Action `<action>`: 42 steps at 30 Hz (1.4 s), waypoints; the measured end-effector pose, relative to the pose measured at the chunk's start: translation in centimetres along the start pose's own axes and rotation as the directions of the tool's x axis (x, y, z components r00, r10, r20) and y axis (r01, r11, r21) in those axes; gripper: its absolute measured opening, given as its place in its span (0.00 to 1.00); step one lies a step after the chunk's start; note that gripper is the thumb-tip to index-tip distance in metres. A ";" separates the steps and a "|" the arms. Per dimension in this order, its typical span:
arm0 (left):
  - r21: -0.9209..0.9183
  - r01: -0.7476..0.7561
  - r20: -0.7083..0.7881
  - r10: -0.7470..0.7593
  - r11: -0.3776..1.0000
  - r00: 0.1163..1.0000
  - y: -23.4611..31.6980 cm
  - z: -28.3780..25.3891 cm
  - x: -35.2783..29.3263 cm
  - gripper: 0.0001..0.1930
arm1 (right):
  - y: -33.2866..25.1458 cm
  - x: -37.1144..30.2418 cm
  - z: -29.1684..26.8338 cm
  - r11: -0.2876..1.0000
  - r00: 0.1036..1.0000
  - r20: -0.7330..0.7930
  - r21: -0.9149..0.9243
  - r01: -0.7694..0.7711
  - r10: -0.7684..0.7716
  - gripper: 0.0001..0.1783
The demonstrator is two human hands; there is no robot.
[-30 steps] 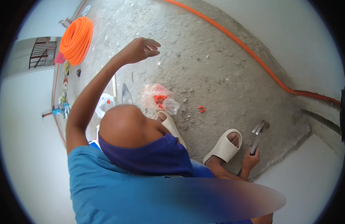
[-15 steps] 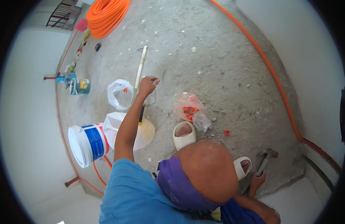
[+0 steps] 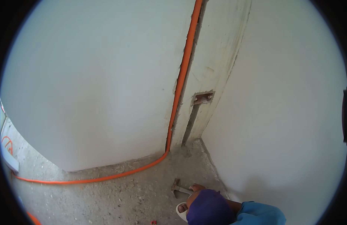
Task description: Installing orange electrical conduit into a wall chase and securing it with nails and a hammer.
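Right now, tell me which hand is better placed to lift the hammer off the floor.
Right, most likely. The right hand is already closed around the handle of the hammer, whose head lies on the concrete floor by the wall corner. The left hand is out of view.

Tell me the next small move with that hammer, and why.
Probably lift the hammer off the concrete floor toward the wall recess: the right hand grips its handle, its head rests on the floor, and the recess sits above, beside the orange conduit.
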State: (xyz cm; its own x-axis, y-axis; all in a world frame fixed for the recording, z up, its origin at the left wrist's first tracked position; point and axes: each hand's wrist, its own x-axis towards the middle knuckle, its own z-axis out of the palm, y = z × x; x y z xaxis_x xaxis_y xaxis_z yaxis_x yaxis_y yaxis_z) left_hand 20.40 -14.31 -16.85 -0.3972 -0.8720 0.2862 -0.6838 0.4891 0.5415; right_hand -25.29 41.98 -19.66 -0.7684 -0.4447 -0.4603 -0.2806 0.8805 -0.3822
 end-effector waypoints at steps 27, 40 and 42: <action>-0.420 -0.906 -0.352 0.930 -0.060 0.102 72.2 -7.4 18.4 0.14 | 2.2 0.6 -3.1 0.947 0.952 -0.306 0.312 0.079 0.021 0.25; 0.110 -0.951 -0.202 0.930 -0.289 -0.306 93.7 -9.8 24.2 0.06 | 3.5 3.9 -7.9 0.955 0.945 -0.280 0.284 -0.084 0.167 0.21; 0.105 -0.947 -0.188 0.929 -0.303 -0.318 93.7 -8.4 24.3 0.06 | 0.6 6.8 -12.3 0.967 0.745 -0.649 0.256 0.021 0.155 0.17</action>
State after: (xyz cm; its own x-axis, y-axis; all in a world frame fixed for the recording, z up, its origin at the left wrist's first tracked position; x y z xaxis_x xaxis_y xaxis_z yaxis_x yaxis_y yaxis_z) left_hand -48.21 10.23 47.48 -0.3942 0.7279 0.5610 0.5190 0.6801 -0.5178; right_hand -37.73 41.51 -13.18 -0.9892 -0.0875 0.1179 -0.1403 0.7996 -0.5839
